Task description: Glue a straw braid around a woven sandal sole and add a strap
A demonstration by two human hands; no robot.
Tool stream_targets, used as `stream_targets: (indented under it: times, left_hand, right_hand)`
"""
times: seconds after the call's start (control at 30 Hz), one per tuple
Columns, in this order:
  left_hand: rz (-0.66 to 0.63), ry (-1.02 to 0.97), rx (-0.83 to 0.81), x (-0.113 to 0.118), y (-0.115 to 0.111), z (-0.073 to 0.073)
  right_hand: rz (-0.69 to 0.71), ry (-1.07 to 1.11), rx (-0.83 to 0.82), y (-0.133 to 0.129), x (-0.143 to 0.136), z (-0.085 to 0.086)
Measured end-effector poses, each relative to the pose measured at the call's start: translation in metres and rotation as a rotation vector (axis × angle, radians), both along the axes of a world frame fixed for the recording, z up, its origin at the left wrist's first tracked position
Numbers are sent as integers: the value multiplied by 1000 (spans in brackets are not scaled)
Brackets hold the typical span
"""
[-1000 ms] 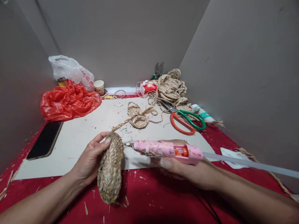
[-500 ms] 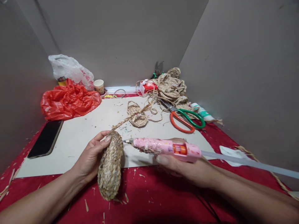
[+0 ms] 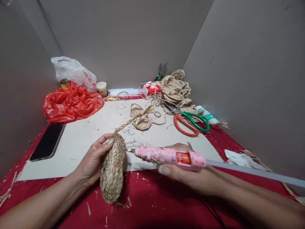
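over the near edge of the white sheet [image 3: 81, 136], the left hand [image 3: 95, 156] pinched an oblong braided-straw piece [image 3: 112, 175] near its top, while the right hand [image 3: 189, 177] gripped a pink hot-glue gun [image 3: 157, 155], nozzle [image 3: 131, 150] pointing at the piece.

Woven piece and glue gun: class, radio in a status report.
Left hand gripping woven piece. Right hand holding glue gun, nozzle at piece's edge. Scissors lie beyond.

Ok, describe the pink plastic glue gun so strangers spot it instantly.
Find the large white rectangular sheet on red cloth. Near its front edge, the right hand holds the pink plastic glue gun, nozzle toward the braided straw oval in the left hand. Its pink body and long translucent stick set it apart.
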State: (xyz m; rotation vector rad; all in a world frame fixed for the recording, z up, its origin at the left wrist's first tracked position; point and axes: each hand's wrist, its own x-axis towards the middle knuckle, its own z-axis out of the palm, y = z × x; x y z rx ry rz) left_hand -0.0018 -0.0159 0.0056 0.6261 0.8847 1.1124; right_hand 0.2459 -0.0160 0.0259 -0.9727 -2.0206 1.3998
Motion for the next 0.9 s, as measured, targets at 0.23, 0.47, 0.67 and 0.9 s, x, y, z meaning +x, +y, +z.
stream_targets:
  times: [0.23,0.47,0.67,0.9]
  left_hand:
    - [-3,26,8,-1,0,-1]
    - [13,38,-7,-1,1,-4]
    - [-3,36,4,-2,2,-7]
    - [12,28,0,-1,3,-6]
  right_hand:
    - [-13,-10,27,-4,-1,2]
    - [11,-100,124,-4,0,1]
    - [69,-125,128,-4,-2,0]
    - [74,-102,79,-3,-4,-1]
